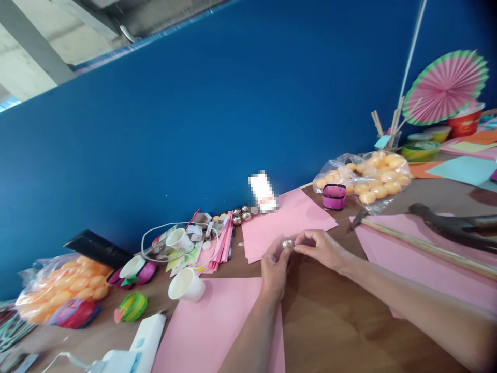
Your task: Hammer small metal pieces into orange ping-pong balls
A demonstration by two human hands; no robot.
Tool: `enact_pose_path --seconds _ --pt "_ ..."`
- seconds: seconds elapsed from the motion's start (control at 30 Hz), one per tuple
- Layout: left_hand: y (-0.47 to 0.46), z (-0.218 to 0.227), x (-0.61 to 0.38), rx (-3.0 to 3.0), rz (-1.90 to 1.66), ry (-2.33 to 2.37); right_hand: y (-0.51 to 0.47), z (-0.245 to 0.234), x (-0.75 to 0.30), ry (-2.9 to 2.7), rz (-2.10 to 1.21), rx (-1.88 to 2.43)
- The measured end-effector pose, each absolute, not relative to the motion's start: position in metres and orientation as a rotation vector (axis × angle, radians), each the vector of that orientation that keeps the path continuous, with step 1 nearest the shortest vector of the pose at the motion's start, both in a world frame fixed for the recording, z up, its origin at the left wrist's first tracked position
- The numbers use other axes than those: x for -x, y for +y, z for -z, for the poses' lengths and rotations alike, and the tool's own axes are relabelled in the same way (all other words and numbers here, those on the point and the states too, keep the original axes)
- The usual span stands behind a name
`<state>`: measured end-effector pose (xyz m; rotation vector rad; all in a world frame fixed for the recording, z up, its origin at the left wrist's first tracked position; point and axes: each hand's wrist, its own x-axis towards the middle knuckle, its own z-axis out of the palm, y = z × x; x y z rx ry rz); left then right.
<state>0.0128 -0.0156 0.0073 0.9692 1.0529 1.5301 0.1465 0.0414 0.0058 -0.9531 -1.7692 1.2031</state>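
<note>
A small shiny gold bell-like ball (287,243) is pinched in my left hand (274,264), above the brown table. My right hand (320,249) meets it from the right, thumb and forefinger pressed together at the ball's edge; whatever is between those fingertips is too small to make out. Several similar shiny balls (241,215) lie against the blue partition, just behind the hands. Sheets of pink paper (227,311) lie under my left forearm, and another pink stack (289,220) is beyond both hands.
White paper cups (187,285) stand at left, near a power strip (147,336) and a bag of orange balls (73,282). Another such bag (373,176) sits behind a small magenta ring (334,197). At right, a hammer (423,243) and dark pliers-like tool (446,223) lie on pink paper.
</note>
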Motion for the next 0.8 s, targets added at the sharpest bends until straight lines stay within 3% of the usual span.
enact_pose_path --seconds 0.8 --pt "-0.0147 -0.0067 -0.0132 -0.774 -1.544 0.908 0.0431 -0.0039 -0.1418 -1.700 -1.216 0.857"
